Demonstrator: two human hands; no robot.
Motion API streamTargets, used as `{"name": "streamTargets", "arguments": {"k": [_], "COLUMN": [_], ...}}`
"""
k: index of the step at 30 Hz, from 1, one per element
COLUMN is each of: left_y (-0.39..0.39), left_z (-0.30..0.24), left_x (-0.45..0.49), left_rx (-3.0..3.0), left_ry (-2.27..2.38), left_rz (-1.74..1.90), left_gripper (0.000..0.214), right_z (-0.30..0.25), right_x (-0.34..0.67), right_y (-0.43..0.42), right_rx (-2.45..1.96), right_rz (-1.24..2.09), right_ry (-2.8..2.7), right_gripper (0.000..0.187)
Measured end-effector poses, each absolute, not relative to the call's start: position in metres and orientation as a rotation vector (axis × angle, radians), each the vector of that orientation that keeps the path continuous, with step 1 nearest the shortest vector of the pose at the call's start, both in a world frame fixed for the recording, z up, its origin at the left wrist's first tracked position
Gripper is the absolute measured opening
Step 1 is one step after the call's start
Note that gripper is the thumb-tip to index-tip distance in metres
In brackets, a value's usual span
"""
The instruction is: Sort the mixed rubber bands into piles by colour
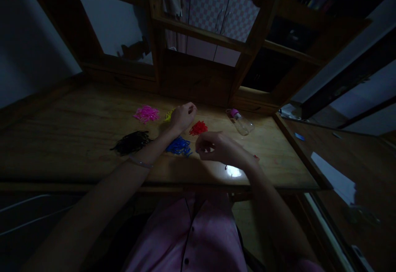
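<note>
My left hand is raised over the table with its fingers curled in, between the yellow pile and the pile of short red strands. My right hand is nearer to me, thumb and fingers bent together in a pinch just below the red pile. Whatever either hand holds is too small or hidden to make out. A pile of blue strands lies beside my left forearm. Pink strands and black strands lie further left. Part of the yellow pile is covered by my left hand.
A clear bottle with a purple cap lies on the wooden table at the back right. Small dark and reddish bits show by my right wrist. Wooden shelving rises behind. White paper rests on a surface to the right.
</note>
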State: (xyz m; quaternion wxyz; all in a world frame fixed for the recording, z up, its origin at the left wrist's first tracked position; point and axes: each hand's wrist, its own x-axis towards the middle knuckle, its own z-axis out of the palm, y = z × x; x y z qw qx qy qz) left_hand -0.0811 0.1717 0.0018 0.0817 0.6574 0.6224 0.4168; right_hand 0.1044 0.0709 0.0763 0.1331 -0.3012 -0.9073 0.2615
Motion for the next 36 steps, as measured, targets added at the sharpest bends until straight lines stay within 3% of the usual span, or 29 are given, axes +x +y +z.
{"name": "streamTargets", "arguments": {"k": [6,13,24,36], "left_y": [0.171,0.172,0.172,0.172], "left_z": [0.004,0.002,0.0,0.001], "left_x": [-0.086,-0.084,-0.084,-0.084], "left_rx": [1.891,1.922,1.891,1.885], "left_ry": [1.96,1.956,1.939,1.947], "left_rz": [1.285,1.291,1.275,1.27], "left_gripper": [0.03,0.029,0.028,0.028], "right_z": [0.056,0.08,0.048,0.049], "right_x": [0.068,0.159,0.191,0.17], "right_y": [0.069,0.073,0.042,0.065], "right_rx": [-0.868,-1.132,-1.281,-1.366], "right_rz": [0.553,0.462,0.678,0.643], "right_ry": [-2.58,-2.387,-2.642,-2.45], "right_gripper": [0.015,0.019,0.031,0.014]}}
